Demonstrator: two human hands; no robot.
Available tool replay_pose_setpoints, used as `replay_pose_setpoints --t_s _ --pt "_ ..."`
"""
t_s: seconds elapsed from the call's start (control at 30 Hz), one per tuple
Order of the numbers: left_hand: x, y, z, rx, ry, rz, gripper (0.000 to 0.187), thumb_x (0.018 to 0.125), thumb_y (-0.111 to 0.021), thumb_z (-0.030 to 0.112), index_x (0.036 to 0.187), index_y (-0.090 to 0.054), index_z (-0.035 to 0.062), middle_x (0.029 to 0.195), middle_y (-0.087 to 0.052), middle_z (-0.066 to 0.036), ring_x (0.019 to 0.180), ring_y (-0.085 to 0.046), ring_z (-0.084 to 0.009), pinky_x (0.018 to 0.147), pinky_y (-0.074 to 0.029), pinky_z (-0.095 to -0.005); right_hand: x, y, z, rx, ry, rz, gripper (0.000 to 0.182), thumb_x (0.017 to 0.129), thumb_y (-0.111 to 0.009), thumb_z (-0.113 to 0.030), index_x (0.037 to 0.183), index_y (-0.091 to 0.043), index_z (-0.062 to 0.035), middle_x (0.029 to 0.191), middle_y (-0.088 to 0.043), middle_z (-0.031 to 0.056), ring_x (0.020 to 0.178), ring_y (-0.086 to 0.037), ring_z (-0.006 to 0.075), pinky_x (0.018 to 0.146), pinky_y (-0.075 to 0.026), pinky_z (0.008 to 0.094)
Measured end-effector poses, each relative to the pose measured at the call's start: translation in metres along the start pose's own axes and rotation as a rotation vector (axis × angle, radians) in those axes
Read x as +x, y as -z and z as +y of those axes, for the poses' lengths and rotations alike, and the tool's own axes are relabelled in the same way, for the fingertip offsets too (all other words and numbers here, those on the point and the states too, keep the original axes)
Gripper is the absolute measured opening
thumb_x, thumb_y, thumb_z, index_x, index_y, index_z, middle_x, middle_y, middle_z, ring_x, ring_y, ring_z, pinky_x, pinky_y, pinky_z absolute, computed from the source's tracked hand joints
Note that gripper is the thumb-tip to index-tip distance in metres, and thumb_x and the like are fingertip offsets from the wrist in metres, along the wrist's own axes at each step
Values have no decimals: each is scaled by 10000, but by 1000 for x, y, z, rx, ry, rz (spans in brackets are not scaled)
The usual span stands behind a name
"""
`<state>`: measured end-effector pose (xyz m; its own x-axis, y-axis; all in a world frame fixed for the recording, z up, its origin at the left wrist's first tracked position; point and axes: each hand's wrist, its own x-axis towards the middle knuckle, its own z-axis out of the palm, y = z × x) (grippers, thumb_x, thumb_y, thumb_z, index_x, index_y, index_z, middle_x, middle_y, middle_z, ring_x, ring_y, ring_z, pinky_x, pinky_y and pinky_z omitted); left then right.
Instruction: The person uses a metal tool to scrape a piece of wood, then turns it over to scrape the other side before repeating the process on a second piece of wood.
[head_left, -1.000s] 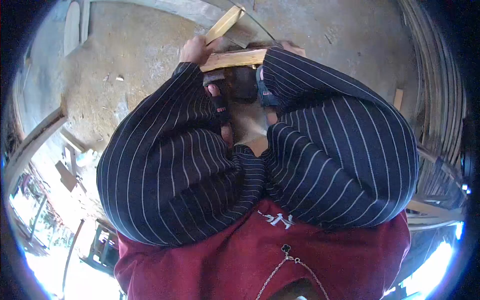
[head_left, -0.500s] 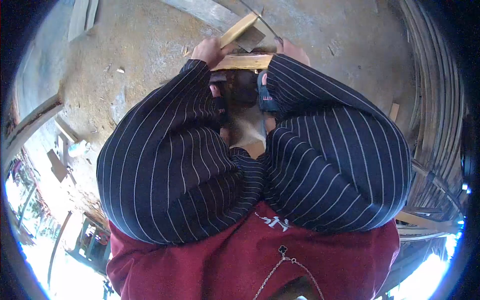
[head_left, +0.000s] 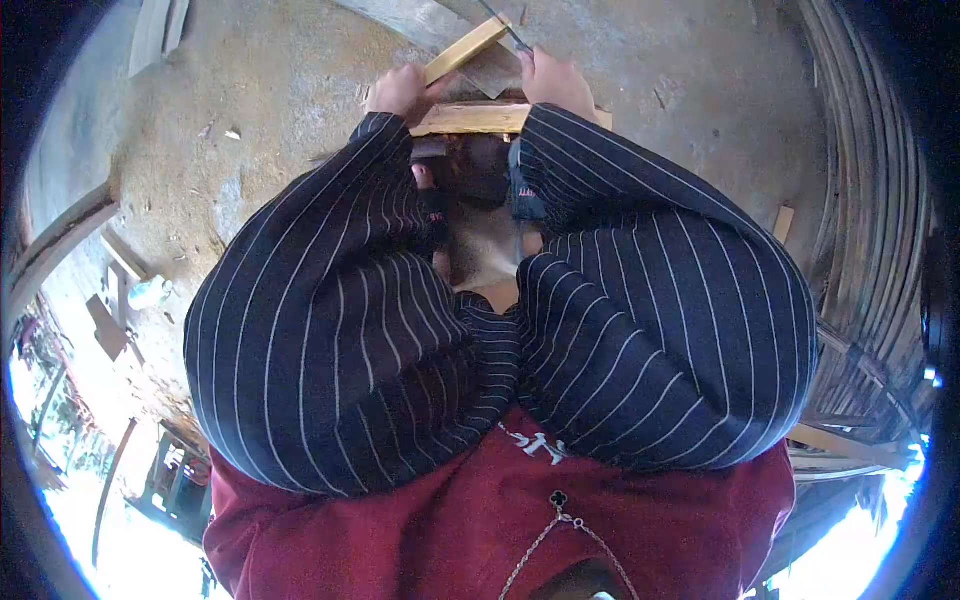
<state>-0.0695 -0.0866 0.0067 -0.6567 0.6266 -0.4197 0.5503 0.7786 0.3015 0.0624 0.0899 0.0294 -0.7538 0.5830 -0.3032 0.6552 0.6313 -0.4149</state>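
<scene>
My left hand (head_left: 398, 92) is closed around the near end of a wooden strip (head_left: 468, 52), which slants up and to the right. My right hand (head_left: 558, 82) grips a long, thin, dark metal tool (head_left: 516, 38). Its shaft crosses the far end of the strip. What kind of tool it is, I cannot tell. Just below both hands, a pale wooden block (head_left: 470, 119) lies crosswise in front of my feet. Part of a flat grey piece (head_left: 500, 78) shows on the floor between the hands.
Long wooden strips (head_left: 880, 200) are piled along the right side. A board (head_left: 390, 20) lies on the floor ahead. Wood offcuts (head_left: 108, 328) and a clear plastic item (head_left: 150, 292) lie at the left. A curved timber (head_left: 70, 235) juts in at the left edge.
My right hand has moved forward and left with the metal tool, closer to the strip's far end. My left hand and the strip have shifted slightly left and forward.
</scene>
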Motion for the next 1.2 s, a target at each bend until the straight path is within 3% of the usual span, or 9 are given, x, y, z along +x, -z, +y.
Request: replay_pose_setpoints --t_s 0.13,0.23,0.6,0.83,0.97,1.1,1.13,1.2 --pt "0 -7 4 -5 -14 -27 678 821 -481 656 860 -666 5 843 -658 -234 819 -656 -376 724 -521 -465 -12 8 2 -6 -61 -5 369 937 -422 -407 1016 -610 -99 862 -648 205 828 -620 420 740 -503 484" --pt "5 -11 1 -86 17 -109 680 816 -485 657 880 -679 9 857 -661 -236 835 -656 -373 735 -520 -462 -19 -15 42 -40 -14 -12 361 933 -430 -409 1028 -612 -113 875 -649 203 850 -619 411 757 -499 475" --pt "6 -4 5 -157 61 -72 673 791 -526 643 932 -685 4 872 -661 -244 851 -653 -383 761 -516 -461 -51 15 53 -100 -73 -166 367 935 -418 -418 1023 -613 -119 878 -650 203 856 -620 409 754 -494 491" --pt "18 -11 -10 -119 -85 -66 622 787 -538 631 898 -695 40 808 -653 -236 794 -649 -389 712 -507 -483 -79 68 50 -183 -77 -305 372 937 -411 -423 1020 -613 -122 880 -651 202 859 -621 407 752 -491 502" --pt "20 -21 -15 -307 -174 -44 580 783 -556 625 901 -690 73 774 -646 -225 762 -640 -393 681 -491 -480 -91 109 41 -230 -83 -353 374 938 -407 -426 1018 -613 -124 881 -651 202 861 -621 406 751 -489 508" --pt "12 -9 -11 -350 -107 -52 574 781 -579 615 892 -685 63 762 -647 -216 758 -632 -402 687 -484 -477 -89 146 24 -289 -88 -307 368 939 -409 -417 1010 -617 -122 877 -652 201 860 -620 408 747 -488 512" --pt "13 4 -8 -377 -108 -133 559 795 -589 586 895 -679 43 776 -649 -217 773 -634 -398 690 -486 -475 -88 154 18 -316 -91 -287 361 940 -413 -406 1004 -620 -118 872 -651 200 858 -618 410 745 -488 512" --pt "7 38 3 -302 -31 -105 525 811 -590 541 890 -655 26 771 -643 -230 782 -634 -399 687 -488 -482 -83 162 3 -332 -73 -235 349 942 -419 -387 999 -622 -109 867 -649 201 851 -616 414 737 -488 513"
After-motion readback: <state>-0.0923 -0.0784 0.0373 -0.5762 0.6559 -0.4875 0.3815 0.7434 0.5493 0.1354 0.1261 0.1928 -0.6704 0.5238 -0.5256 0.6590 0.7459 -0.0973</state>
